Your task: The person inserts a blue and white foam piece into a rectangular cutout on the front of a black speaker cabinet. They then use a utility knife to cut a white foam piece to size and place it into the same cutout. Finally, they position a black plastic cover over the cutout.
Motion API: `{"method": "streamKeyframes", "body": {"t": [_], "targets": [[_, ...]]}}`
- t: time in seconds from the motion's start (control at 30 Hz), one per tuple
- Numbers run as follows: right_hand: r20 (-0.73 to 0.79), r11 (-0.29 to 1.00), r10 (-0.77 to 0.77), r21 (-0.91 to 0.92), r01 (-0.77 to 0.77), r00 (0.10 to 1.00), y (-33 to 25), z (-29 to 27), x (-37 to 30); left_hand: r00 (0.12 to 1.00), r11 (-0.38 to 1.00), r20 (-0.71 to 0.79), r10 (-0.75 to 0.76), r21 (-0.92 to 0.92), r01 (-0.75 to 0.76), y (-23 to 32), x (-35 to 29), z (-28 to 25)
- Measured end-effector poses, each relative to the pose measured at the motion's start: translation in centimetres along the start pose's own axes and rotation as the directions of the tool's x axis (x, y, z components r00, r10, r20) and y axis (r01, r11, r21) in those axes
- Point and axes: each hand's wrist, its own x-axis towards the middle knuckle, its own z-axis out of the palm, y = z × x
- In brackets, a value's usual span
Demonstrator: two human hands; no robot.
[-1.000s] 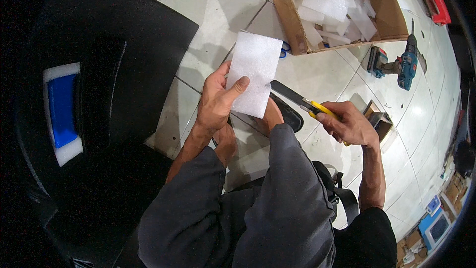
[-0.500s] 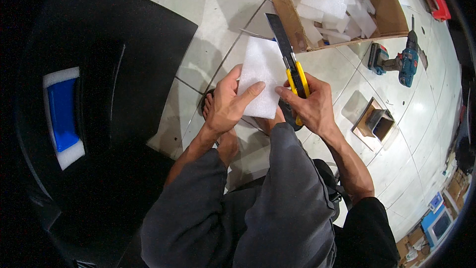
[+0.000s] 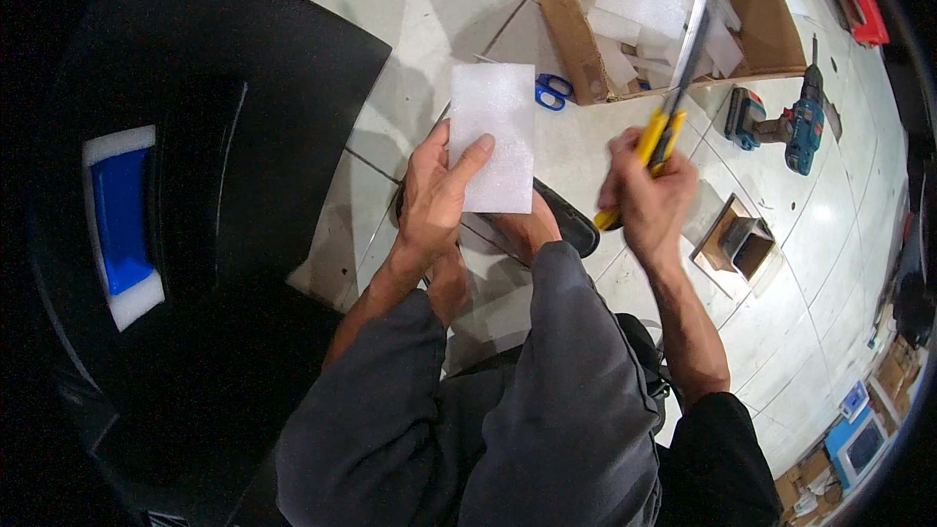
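Note:
My left hand grips a white rectangular foam sheet by its left side, thumb flat across the front and fingers behind. The sheet stands upright above my feet. To its right, my right hand is closed around the yellow-and-black handle of a utility knife. The long blade is out and points up toward the carton, apart from the foam. Slight motion blur softens the right hand and the knife.
An open cardboard box holds several foam pieces. Blue-handled scissors lie beside it. A cordless drill, a red-handled item and a small hollow block rest on the tiles. At left, a black panel carries a blue insert.
My right hand has moved right with the knife, away from the foam, and the blade now tilts right. The foam sheet has shifted slightly left and straightened, exposing the blue scissors handles.

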Motion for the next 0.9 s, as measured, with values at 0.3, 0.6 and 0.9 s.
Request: {"method": "streamKeyframes", "body": {"t": [0.3,0.6,0.9], "targets": [[-0.301,0.970,-0.175,-0.216,0.111,0.938,-1.2,-4.9,9.3,1.000,0.999,-0.005,-0.024,-0.044,0.024,0.1,-0.2,-0.2],[0.109,0.667,-0.163,-0.720,0.191,0.981,8.8,-5.8,1.9,0.996,1.000,-0.084,-0.011,-0.017,0.010,-0.1,0.1,-0.8],[0.236,0.131,-0.359,-0.945,0.299,0.903,16.3,-13.2,0.6,0.993,1.000,-0.121,0.007,-0.008,-0.008,0.9,-0.4,-1.6]]}}
